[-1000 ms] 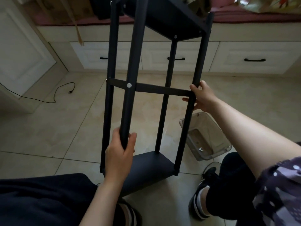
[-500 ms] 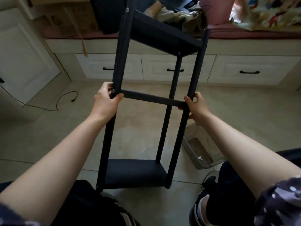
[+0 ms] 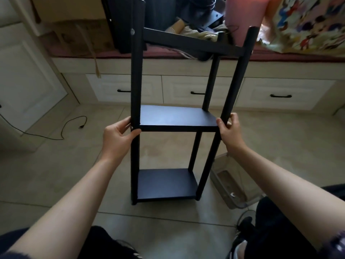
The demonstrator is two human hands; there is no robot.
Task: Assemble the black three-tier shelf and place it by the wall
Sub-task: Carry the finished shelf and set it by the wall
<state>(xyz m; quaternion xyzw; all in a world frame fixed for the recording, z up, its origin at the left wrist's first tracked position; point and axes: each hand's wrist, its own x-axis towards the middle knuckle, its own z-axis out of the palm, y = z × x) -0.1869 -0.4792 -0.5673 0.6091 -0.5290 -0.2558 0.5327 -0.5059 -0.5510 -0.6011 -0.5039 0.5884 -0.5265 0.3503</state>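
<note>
- Head view: the black three-tier shelf (image 3: 177, 118) stands upright on the tiled floor (image 3: 56, 174) right in front of the person, its feet near the knees.
- Three boards show: the bottom tier (image 3: 166, 184) close to the floor, the middle tier (image 3: 177, 115) at hand height, and the top tier (image 3: 194, 43) up by the window-seat edge.
- The left hand (image 3: 117, 136) grips the front left post (image 3: 136, 81) at the corner of the middle tier, thumb curled across the front of the post and fingers round the back.
- The right hand (image 3: 230, 129) grips the front right post (image 3: 233, 86) at the opposite corner of the same tier, thumb on the near side and fingers wrapped behind.
- A clear plastic bin (image 3: 231, 184) sits on the floor just beside the shelf's right foot, with a small metal piece inside it.
- A black cable (image 3: 71, 128) trails over the floor to the left, well apart from the shelf.
- Behind the shelf runs a row of white drawers (image 3: 201, 90) with black handles, under a cushioned seat (image 3: 280, 55) piled with clutter and patterned fabric (image 3: 308, 23).
- A cardboard box (image 3: 82, 38) rests on that seat at the left.
</note>
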